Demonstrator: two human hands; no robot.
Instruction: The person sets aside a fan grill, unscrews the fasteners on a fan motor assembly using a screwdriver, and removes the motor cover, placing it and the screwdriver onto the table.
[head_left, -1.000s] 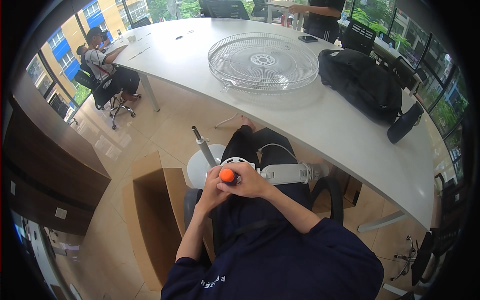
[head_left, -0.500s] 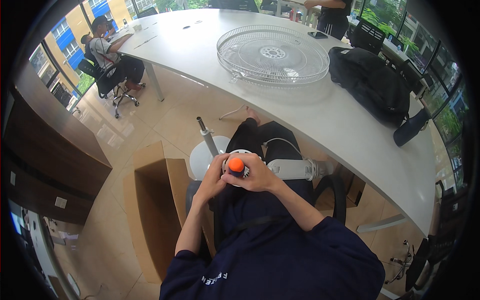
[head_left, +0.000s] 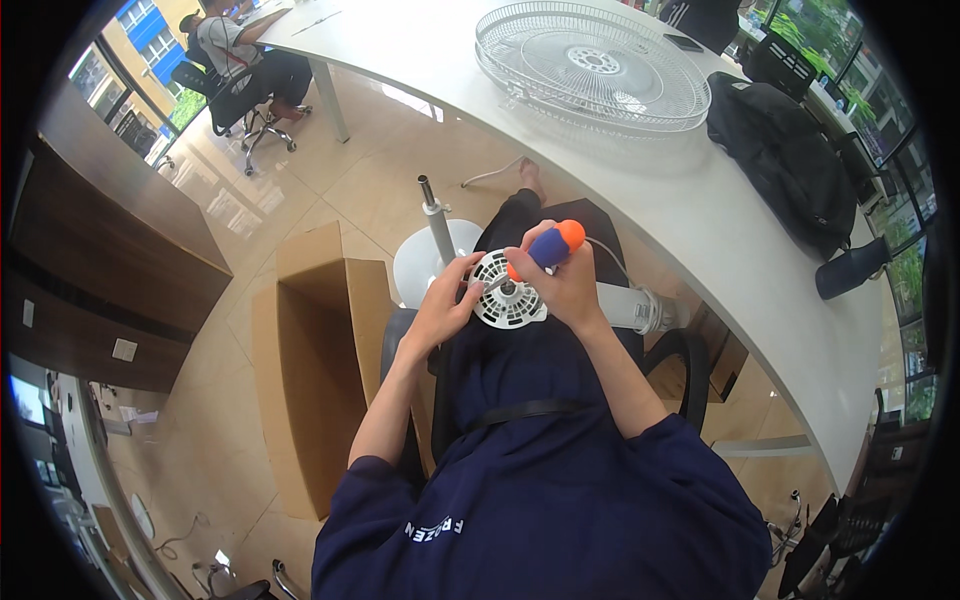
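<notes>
A screwdriver with a blue and orange handle is in my right hand, its fingers wrapped round the handle. It is tilted, and its shaft points down to the left across the front of a white, slotted fan motor housing. My left hand is closed on the housing's left edge, its thumb and fingertips close to the screwdriver's tip. Whether they also pinch a small part there I cannot tell. The housing rests at my lap, and its white body extends to the right.
A fan pole on a round white base stands ahead. To the left is an open cardboard box. The white table holds a fan grille, black backpack, dark bottle and phone. A person sits far left.
The screwdriver has gone from upright over the housing to tilted, its handle now up and right. My hands have moved apart, uncovering the housing's slotted face. The view has shifted.
</notes>
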